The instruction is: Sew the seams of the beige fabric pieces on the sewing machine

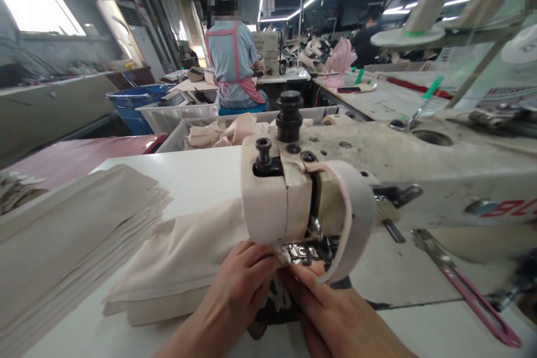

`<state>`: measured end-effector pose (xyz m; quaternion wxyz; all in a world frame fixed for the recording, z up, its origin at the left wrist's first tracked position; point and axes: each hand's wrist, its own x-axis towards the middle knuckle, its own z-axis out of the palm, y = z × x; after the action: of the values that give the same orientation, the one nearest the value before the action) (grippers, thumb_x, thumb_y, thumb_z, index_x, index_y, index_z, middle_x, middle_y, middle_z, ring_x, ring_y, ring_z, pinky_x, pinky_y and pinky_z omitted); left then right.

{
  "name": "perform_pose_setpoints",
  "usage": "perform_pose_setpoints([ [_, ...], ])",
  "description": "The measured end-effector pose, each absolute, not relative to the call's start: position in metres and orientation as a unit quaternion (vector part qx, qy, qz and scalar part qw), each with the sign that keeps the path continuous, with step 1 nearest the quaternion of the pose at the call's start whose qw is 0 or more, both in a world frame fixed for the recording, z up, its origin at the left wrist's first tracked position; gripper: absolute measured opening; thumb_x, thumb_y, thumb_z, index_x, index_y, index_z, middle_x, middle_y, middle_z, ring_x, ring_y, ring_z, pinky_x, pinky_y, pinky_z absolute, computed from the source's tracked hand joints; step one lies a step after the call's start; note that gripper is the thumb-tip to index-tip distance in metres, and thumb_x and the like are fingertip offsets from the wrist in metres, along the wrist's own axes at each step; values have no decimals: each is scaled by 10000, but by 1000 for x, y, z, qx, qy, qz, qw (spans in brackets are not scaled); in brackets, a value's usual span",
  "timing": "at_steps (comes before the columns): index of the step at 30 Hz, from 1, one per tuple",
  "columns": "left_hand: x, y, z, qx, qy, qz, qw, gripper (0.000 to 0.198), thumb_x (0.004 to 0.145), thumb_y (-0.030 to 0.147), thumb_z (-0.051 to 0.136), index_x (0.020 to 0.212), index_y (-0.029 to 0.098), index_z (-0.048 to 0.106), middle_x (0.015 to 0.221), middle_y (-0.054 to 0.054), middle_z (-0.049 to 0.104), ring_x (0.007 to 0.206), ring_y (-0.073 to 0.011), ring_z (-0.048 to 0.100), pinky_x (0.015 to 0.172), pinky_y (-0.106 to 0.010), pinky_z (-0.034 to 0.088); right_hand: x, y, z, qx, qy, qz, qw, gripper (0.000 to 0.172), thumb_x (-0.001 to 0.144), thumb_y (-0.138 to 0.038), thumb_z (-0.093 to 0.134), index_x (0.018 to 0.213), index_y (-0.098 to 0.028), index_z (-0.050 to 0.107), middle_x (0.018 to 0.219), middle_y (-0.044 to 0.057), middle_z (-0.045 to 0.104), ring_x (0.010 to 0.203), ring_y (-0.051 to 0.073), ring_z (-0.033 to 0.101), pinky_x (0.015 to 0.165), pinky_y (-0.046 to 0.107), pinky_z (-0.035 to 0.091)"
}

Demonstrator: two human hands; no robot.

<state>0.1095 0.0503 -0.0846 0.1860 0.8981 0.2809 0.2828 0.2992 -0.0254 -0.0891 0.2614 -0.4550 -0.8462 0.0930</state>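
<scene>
A worn cream sewing machine [377, 173] fills the middle and right of the head view. Its head [277, 190] hangs over the presser foot [300, 251]. Cream cloth [184, 257] lies folded on the white table and runs under the foot. My left hand [239, 291] rests on this cloth just left of the foot, fingers curled and pinching its edge. Just right of the foot lies my right hand [331, 313], with its fingers pressed together on the cloth. A loop of pale strap [356, 218] hangs from the machine head above it.
A tall stack of folded cream pieces [71, 240] lies at the left. Pink-handled scissors [474, 296] lie at the right on the table. A bin of cloth pieces [218, 131] stands behind the table. Farther back a person in a blue shirt [232, 61] sits at another machine.
</scene>
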Motion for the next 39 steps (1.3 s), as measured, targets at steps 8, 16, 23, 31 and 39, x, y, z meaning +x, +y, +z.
perform_pose_setpoints([
  [8,111,48,-90,864,319,316,227,176,810,76,547,835,220,645,901,0,674,844,-165,617,754,-263,452,301,-29,-94,-460,-830,32,313,508,761,-17,439,1241,-108,578,1092,135,653,1074,270,589,958,417,509],
  [16,114,46,-87,862,322,332,206,183,832,66,519,815,218,621,920,-3,658,872,-153,601,767,-238,445,299,-24,-97,-461,-831,-33,309,383,781,-40,442,1103,-79,646,1080,168,682,982,292,642,877,411,562],
  [23,114,48,-86,891,298,285,190,223,865,96,453,776,218,617,836,-11,636,796,-170,575,729,-282,407,298,-23,-100,-464,-829,-52,308,279,865,-77,461,1072,-117,642,1063,149,699,936,271,663,845,382,579],
  [31,115,58,-99,884,305,283,215,221,839,106,474,631,179,490,672,2,586,580,-117,525,551,-235,345,307,-26,-102,-462,-850,-36,251,343,871,-91,485,1198,-114,586,1153,148,663,1047,284,631,920,374,544],
  [39,114,54,-91,887,288,301,196,189,801,65,479,706,187,588,784,-33,679,773,-177,635,714,-292,500,305,-28,-98,-493,-832,-8,254,625,717,4,418,1311,-158,525,1061,109,659,1076,276,609,936,423,536],
])
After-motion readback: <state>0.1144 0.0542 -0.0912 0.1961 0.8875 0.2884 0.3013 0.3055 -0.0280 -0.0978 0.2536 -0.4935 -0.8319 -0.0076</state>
